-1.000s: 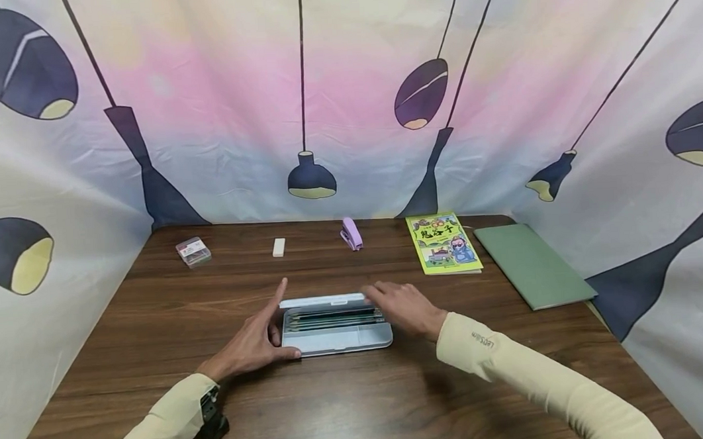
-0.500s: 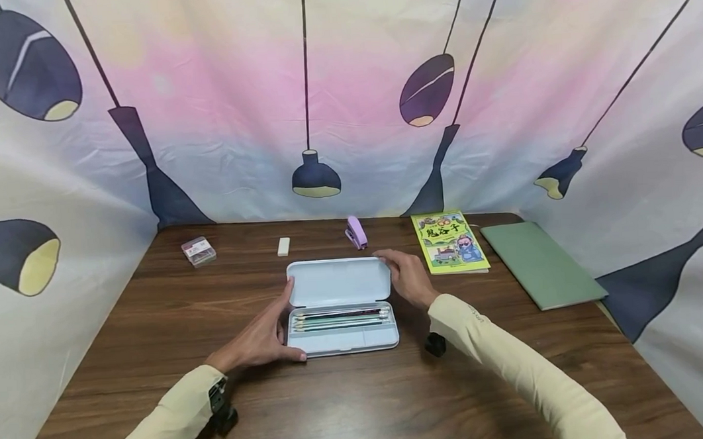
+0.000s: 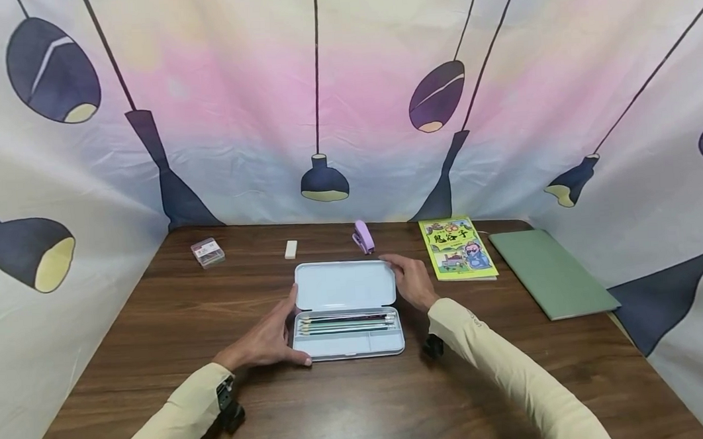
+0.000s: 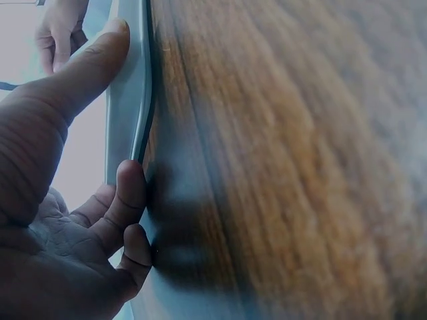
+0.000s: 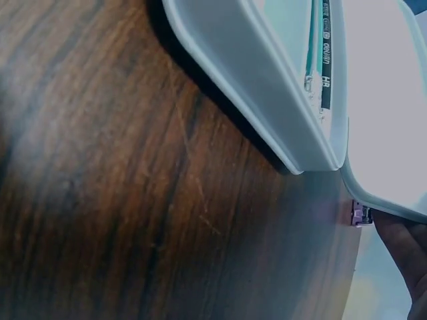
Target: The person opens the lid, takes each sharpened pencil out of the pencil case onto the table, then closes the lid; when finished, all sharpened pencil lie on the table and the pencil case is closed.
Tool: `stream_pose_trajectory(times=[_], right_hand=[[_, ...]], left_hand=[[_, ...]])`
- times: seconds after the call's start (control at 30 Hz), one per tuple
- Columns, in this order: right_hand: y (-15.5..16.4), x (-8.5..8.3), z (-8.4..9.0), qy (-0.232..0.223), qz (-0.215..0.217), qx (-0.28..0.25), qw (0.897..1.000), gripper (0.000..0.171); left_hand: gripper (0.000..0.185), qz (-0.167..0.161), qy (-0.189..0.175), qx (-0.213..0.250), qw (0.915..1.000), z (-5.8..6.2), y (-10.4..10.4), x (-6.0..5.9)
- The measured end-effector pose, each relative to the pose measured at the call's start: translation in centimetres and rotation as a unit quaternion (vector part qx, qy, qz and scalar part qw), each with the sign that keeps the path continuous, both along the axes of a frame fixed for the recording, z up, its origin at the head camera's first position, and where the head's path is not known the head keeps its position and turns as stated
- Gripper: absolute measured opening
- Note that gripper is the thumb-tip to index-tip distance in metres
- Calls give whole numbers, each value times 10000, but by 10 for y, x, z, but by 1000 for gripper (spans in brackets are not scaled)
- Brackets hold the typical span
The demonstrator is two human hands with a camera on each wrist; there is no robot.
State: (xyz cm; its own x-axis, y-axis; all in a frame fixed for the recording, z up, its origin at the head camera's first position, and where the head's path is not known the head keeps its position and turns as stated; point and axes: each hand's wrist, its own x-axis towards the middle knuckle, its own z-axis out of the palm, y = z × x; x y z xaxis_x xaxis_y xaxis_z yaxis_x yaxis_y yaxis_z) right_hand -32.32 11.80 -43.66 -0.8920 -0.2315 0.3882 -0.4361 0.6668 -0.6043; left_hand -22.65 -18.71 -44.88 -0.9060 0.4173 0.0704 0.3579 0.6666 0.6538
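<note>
Both forearms, in pale yellow sleeves, reach forward and inward. The left hand point(image 3: 268, 340) lies low with fingers extended and thumb stretched out along the near side. The right hand point(image 3: 412, 281) is farther forward, its fingers loosely bent.

the pencil case point(image 3: 346, 312) looked like smooth matt plastic, pale blue. the table point(image 3: 155, 336) showed dark wood grain with a faint sheen. at 2 o'clock the booklet point(image 3: 457, 248) had a glossy paper cover; the backdrop point(image 3: 233, 119) was printed cloth.

Pale blue pencil case point(image 3: 345, 293), lilac stapler point(image 3: 363, 236), yellow-green book point(image 3: 457, 248), green notebook point(image 3: 550, 272), dark wood-grain table point(image 3: 360, 391)
</note>
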Motion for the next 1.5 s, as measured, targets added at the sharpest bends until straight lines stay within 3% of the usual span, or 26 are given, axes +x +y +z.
stream_pose_trajectory(times=[0.2, 0.33, 0.43, 0.5, 0.6, 0.7, 0.83, 0.93, 1.13, 1.5], right_hand=[[2, 7, 0, -22, -108, -109, 9999, 30], [2, 17, 3, 586, -85, -55, 9982, 31], [3, 28, 5, 1042, 420, 92, 9936, 26], [5, 36, 4, 987, 968, 362, 9897, 23], [6, 47, 2, 540, 1824, 1091, 9757, 19], [6, 56, 0, 265, 2327, 1975, 9519, 19], [3, 64, -3, 412, 2535, 2752, 9264, 22], [1, 67, -4, 548, 2452, 3015, 9198, 25], [0, 70, -7, 270, 2282, 2879, 9297, 23], [9, 72, -2, 277, 1613, 1667, 9723, 20]], left_hand=[[135, 30, -49, 7, 10000, -1, 2, 1], [135, -7, -44, 21, 10000, -1, 3, 1], [135, -51, -20, 45, 10000, 0, 2, 0], [135, -69, 10, 29, 10000, 0, 3, -1], [135, -62, 30, -25, 10000, 1, 2, -1], [135, -65, 51, -79, 9999, 2, 2, -2], [136, -82, 91, -92, 9999, 3, 2, -2], [136, -93, 78, -98, 9999, 4, 2, -1], [135, -71, 36, -92, 9999, 2, 1, 1], [136, -50, -38, -148, 9999, 1, 2, -3]])
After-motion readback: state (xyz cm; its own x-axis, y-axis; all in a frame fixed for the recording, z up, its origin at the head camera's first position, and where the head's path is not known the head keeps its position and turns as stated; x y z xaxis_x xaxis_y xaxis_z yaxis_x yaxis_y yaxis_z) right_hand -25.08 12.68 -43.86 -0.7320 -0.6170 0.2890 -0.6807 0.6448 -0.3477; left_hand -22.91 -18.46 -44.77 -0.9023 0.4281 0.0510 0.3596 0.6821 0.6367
